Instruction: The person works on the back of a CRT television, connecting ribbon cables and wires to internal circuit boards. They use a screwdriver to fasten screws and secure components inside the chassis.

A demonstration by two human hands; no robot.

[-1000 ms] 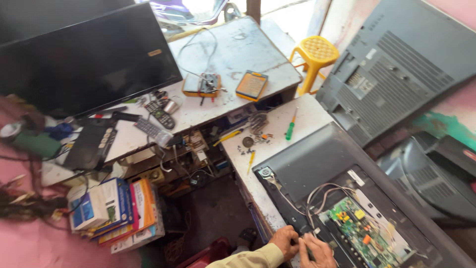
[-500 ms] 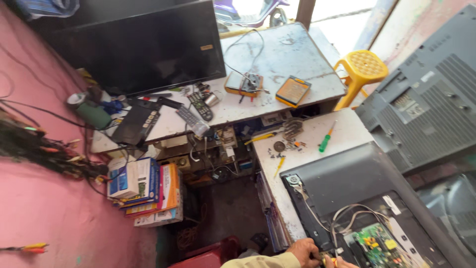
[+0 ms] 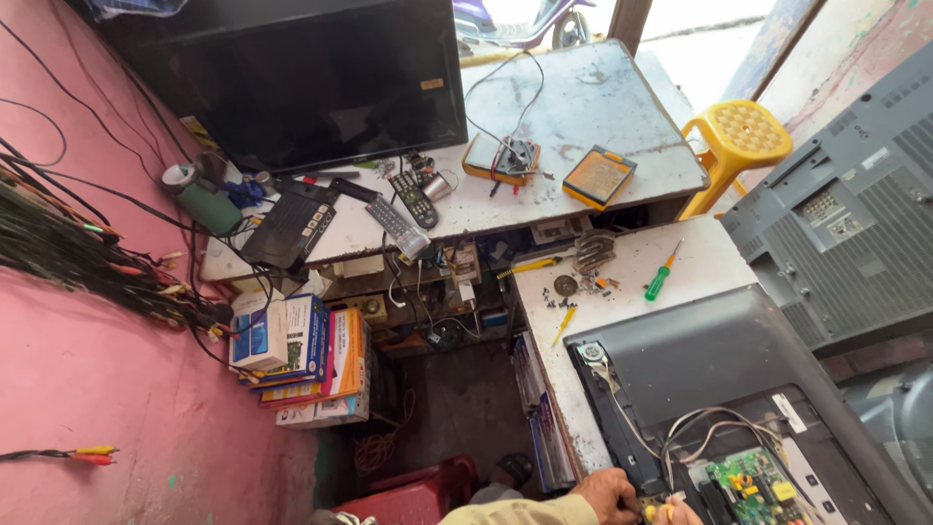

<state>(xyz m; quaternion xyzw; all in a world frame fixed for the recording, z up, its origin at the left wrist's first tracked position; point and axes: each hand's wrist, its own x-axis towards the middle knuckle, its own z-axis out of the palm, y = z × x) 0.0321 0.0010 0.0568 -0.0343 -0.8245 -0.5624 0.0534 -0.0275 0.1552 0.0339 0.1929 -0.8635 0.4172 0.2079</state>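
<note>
An opened flat television [image 3: 719,360] lies back-up on the white bench [image 3: 632,262], its green circuit board [image 3: 753,481] and grey wires [image 3: 695,428] exposed. My left hand [image 3: 607,491], in a yellowish sleeve, rests at the television's near edge beside the board. Only a sliver of my right hand [image 3: 677,512] shows at the bottom edge, close to the left one. A small yellow object [image 3: 649,509] sits between them; which hand holds it is unclear.
A green-handled screwdriver [image 3: 661,277], a yellow tool [image 3: 566,323] and loose screws lie on the bench. The far table [image 3: 603,107] carries a black television [image 3: 301,83], remotes [image 3: 413,199], an orange meter [image 3: 598,177]. A yellow stool [image 3: 739,141], grey back cover [image 3: 846,224], boxes [image 3: 301,350] stand around.
The view has swung left and down, so both hands have slid toward the bottom edge and are mostly cut off. They stay at the circuit board's corner.
</note>
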